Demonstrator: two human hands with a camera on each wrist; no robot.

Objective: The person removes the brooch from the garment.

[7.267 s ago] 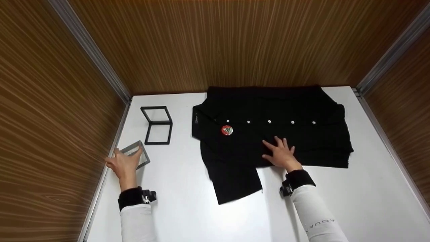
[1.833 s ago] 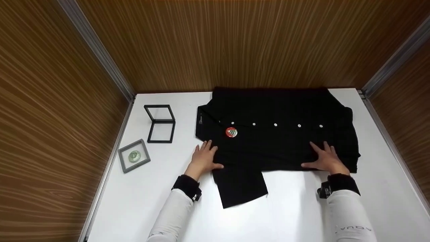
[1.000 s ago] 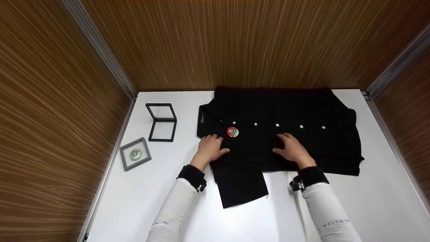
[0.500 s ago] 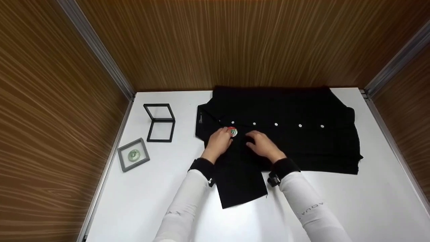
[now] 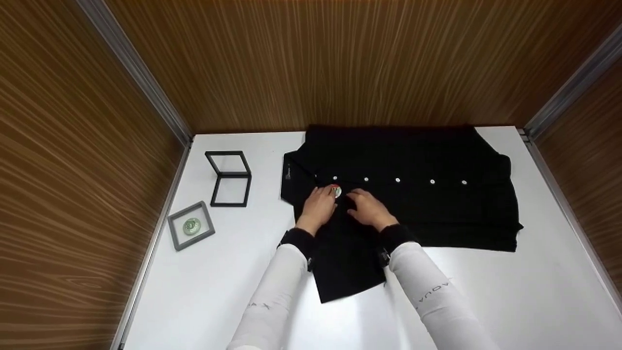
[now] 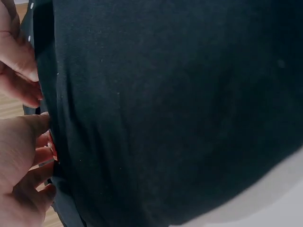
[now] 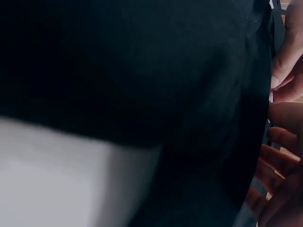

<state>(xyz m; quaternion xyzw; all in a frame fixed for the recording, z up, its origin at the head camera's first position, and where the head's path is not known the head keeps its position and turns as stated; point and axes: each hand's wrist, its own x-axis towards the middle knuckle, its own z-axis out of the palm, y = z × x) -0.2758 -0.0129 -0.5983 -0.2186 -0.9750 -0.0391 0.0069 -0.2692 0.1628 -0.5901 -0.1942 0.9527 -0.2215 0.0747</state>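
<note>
A black buttoned shirt (image 5: 437, 214) lies spread on the white table, its collar to the left and one sleeve pointing toward me. On its chest sits a round red-and-white badge (image 5: 336, 191) with a green tree picture. My left hand (image 5: 318, 209) pinches the badge at its left edge, hiding part of it; in the left wrist view its red rim (image 6: 53, 147) shows between thumb and fingers. Just right of the badge, my right hand (image 5: 369, 209) rests over the shirt with loosely bent fingers, apparently holding nothing.
At the left, a black hinged frame (image 5: 231, 204) stands open. Nearer to me lies a grey frame (image 5: 209, 217) with a round green badge (image 5: 192, 226) inside. Wood-grain panels (image 5: 311, 63) enclose the table at the back and both sides.
Earlier my left hand let go of the grey frame and came to the shirt. Both hands have since closed in on the red badge, the right one moving left across the shirt.
</note>
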